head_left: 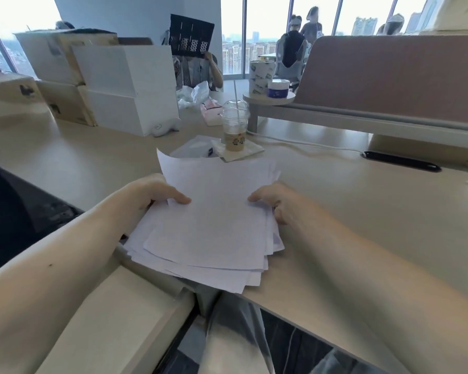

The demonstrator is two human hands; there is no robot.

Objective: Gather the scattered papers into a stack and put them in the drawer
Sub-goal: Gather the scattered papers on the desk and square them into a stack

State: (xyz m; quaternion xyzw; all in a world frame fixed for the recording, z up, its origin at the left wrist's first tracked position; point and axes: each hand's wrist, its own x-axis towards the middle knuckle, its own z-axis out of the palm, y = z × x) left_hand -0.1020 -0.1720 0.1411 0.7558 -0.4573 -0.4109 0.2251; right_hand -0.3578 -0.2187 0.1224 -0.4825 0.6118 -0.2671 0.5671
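Observation:
A loose, uneven stack of white papers [214, 222] lies at the near edge of the beige desk [362, 211], its sheets fanned out and overhanging the edge. My left hand [152, 193] grips the stack's left side, thumb on top. My right hand [276, 201] holds the right side, thumb on top too. The top sheet's far left corner curls upward. A beige cabinet top [114, 314] sits below my left forearm; no open drawer shows.
A plastic cup with a straw [234, 125] stands on a napkin just beyond the papers, beside a small white box [195, 149]. White boxes [125, 87] stack at the back left. A desk divider [389, 85] and a cable slot [400, 161] are on the right. People sit in the background.

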